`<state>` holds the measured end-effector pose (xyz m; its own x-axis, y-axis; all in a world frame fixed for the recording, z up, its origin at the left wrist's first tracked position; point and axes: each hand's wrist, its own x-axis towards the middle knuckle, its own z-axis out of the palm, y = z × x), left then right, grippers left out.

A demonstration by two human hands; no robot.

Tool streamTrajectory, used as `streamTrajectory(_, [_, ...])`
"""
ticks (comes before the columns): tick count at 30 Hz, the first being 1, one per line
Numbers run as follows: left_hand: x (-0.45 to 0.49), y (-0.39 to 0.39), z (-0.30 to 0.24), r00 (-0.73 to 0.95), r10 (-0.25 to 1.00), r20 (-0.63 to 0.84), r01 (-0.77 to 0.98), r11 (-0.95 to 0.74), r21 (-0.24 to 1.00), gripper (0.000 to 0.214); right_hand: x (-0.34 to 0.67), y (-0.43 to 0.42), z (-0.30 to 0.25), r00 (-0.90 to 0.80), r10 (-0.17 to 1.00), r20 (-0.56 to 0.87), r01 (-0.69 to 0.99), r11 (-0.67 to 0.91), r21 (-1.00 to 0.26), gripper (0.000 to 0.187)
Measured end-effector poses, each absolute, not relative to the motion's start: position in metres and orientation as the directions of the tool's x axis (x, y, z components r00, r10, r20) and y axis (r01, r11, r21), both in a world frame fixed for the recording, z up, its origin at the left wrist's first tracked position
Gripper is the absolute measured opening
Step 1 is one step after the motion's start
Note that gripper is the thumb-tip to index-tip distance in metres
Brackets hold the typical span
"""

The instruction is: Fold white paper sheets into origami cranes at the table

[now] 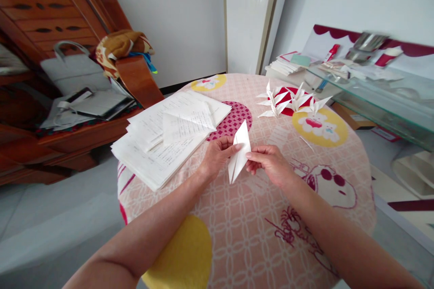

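Between my two hands is a piece of white paper (240,146), folded into a narrow diamond with pointed ends at top and bottom. My left hand (219,156) pinches its left edge, thumb on the front face. At the right edge, the thumb and fingers of my right hand (269,162) pinch it too. The paper is held up above the round table, tilted slightly. Several folded white paper cranes (274,101) stand together on the far right of the table. To the left of my hands lies a stack of written paper sheets (159,162), with a folded sheet (186,124) on top.
A patterned pink cloth (230,230) covers the round table. A thin white strip (307,143) lies on the right side. Beyond the right edge stands a glass-topped table (369,92) with papers and cups. A wooden bench (139,76) with a bag and clothes is at left.
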<state>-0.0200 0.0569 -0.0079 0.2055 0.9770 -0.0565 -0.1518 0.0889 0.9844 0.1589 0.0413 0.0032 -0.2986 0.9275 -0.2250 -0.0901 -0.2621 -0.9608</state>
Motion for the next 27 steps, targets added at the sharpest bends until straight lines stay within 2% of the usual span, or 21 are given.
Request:
streamTrajectory(3, [-0.022,0.055,-0.004,0.229,0.973,-0.016,-0.157,0.053,0.986,0.036,0.152,0.040,-0.002,-0.261,0.929,-0.261,-0.194,-0.315,-0.929,0.030])
streamTrajectory(6, [-0.023,0.053,-0.001,0.282,0.958,0.043,-0.169,0.006,0.986,0.038,0.149,0.039,-0.005,-0.251,0.932,-0.261,-0.224,-0.318,-0.921,0.031])
streamTrajectory(8, [-0.024,0.053,-0.001,0.289,0.956,0.040,-0.162,0.007,0.987,0.038,0.150,0.039,-0.005,-0.256,0.933,-0.253,-0.176,-0.302,-0.937,0.031])
streamTrajectory(10, [-0.027,0.055,-0.002,0.314,0.949,0.005,-0.136,0.040,0.990,0.037,0.152,0.038,-0.002,-0.284,0.931,-0.228,-0.016,-0.242,-0.970,0.031])
streamTrajectory(12, [-0.032,0.059,-0.005,0.344,0.938,-0.034,-0.091,0.070,0.993,0.037,0.156,0.035,0.003,-0.304,0.944,-0.128,0.240,-0.054,-0.969,0.029])
streamTrajectory(14, [-0.038,0.064,-0.008,0.357,0.932,-0.068,-0.030,0.084,0.996,0.038,0.161,0.032,0.009,-0.307,0.948,0.082,0.460,0.223,-0.859,0.023])
streamTrajectory(16, [-0.042,0.069,-0.010,0.378,0.921,-0.095,0.036,0.088,0.995,0.037,0.165,0.030,0.013,-0.329,0.903,0.276,0.544,0.420,-0.727,0.017])
streamTrajectory(18, [-0.043,0.072,-0.012,0.441,0.888,-0.127,0.092,0.096,0.991,0.034,0.167,0.029,0.015,-0.381,0.850,0.363,0.569,0.525,-0.632,0.019])
streamTrajectory(21, [-0.038,0.073,-0.015,0.531,0.834,-0.148,0.171,0.065,0.983,0.028,0.170,0.032,0.014,-0.482,0.814,0.326,0.610,0.578,-0.542,0.025])
streamTrajectory(27, [-0.028,0.076,-0.014,0.567,0.820,-0.078,0.374,-0.172,0.911,0.020,0.172,0.039,0.004,-0.572,0.812,0.113,0.696,0.554,-0.458,0.023])
